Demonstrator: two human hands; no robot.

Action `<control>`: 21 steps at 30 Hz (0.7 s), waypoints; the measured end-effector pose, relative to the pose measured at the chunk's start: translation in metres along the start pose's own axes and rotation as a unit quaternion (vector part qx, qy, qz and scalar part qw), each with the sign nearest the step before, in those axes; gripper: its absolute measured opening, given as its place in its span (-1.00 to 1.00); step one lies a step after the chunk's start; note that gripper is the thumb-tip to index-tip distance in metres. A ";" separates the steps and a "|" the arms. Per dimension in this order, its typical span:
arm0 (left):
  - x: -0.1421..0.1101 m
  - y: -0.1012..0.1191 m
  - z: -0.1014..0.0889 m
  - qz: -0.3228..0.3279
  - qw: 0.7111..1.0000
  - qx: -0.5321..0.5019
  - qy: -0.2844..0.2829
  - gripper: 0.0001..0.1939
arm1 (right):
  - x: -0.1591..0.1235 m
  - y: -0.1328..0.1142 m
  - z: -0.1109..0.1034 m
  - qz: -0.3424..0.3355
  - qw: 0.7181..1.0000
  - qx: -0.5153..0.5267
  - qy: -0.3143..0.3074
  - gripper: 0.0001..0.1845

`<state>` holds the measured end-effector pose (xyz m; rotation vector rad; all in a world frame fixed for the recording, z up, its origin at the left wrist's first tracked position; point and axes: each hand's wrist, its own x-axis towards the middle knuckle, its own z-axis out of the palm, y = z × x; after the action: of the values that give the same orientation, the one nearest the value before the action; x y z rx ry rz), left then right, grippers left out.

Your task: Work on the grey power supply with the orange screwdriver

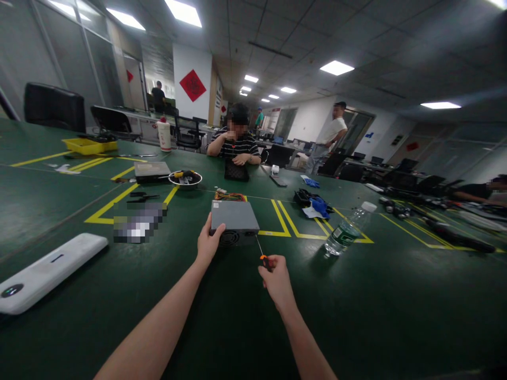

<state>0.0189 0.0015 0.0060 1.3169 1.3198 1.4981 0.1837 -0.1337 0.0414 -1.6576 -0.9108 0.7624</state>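
Observation:
A grey metal computer power supply (233, 215) stands on the green table, its fan grille facing me. Colourful cables (229, 196) come out at its far side. My left hand (208, 240) grips the left side of the case, thumb at the front edge. In my right hand (277, 279) is a screwdriver (264, 258) with an orange and black handle, the fingers closed round it. Its thin shaft slants up to the lower right corner of the power supply; whether the tip touches a screw is too small to tell.
A water bottle (348, 231) stands to the right, near blue gloves (319, 207). At left lie a white device (51, 272) and a pixelated object (138, 224). Farther back are a metal bowl (185, 183), a yellow tray (89, 146) and a cup (163, 134). A person (233, 140) sits opposite.

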 end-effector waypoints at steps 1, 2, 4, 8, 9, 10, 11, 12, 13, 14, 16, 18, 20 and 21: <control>0.000 0.000 0.000 -0.002 1.000 0.003 -0.001 -0.29 | -0.001 -0.003 -0.003 -0.018 1.000 -0.018 0.014 -0.78; 0.000 0.000 0.000 -0.003 1.000 0.003 -0.003 -0.28 | -0.002 -0.006 -0.007 -0.035 0.998 -0.034 0.026 -0.82; 0.000 0.000 -0.001 -0.004 1.000 -0.001 -0.007 -0.27 | -0.005 -0.011 -0.012 -0.064 0.995 -0.058 0.041 -0.89; 0.001 -0.001 -0.002 0.004 1.000 -0.003 -0.007 -0.27 | -0.006 -0.013 -0.016 -0.081 0.993 -0.066 0.048 -0.95; 0.001 -0.001 -0.002 0.004 1.000 -0.004 -0.007 -0.27 | -0.005 -0.012 -0.016 -0.077 0.994 -0.060 0.046 -0.94; 0.001 -0.002 -0.002 0.004 1.000 -0.006 -0.009 -0.27 | -0.003 -0.009 -0.015 -0.069 0.996 -0.049 0.042 -0.92; 0.001 -0.002 -0.002 0.003 1.000 -0.009 -0.012 -0.27 | -0.001 -0.007 -0.015 -0.058 0.997 -0.036 0.035 -0.90; 0.001 -0.003 -0.002 0.002 1.000 -0.012 -0.017 -0.27 | 0.000 -0.005 -0.014 -0.043 0.999 -0.018 0.026 -0.88; 0.002 -0.003 -0.002 0.002 1.000 -0.015 -0.020 -0.27 | 0.002 -0.003 -0.013 -0.025 1.000 0.002 0.016 -0.85; 0.002 -0.004 -0.002 0.003 1.000 -0.017 -0.021 -0.27 | 0.004 -0.001 -0.012 -0.004 1.000 0.026 0.003 -0.83; 0.003 -0.004 -0.003 0.004 1.000 -0.019 -0.021 -0.27 | 0.006 0.001 -0.011 0.045 0.996 0.078 -0.027 -0.80; 0.003 -0.005 -0.003 0.003 1.000 -0.017 -0.021 -0.27 | 0.006 0.000 -0.009 0.094 0.986 0.130 -0.056 -0.80; 0.004 -0.006 -0.003 0.002 1.000 -0.012 -0.023 -0.27 | 0.006 -0.002 -0.009 0.132 0.973 0.170 -0.079 -0.82; 0.004 -0.007 -0.003 0.001 1.000 -0.010 -0.023 -0.27 | 0.006 -0.003 -0.008 0.145 0.968 0.186 -0.086 -0.84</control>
<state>0.0144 0.0061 0.0007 1.3325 1.2709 1.4703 0.1930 -0.1320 0.0463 -1.4185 -0.5995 1.2138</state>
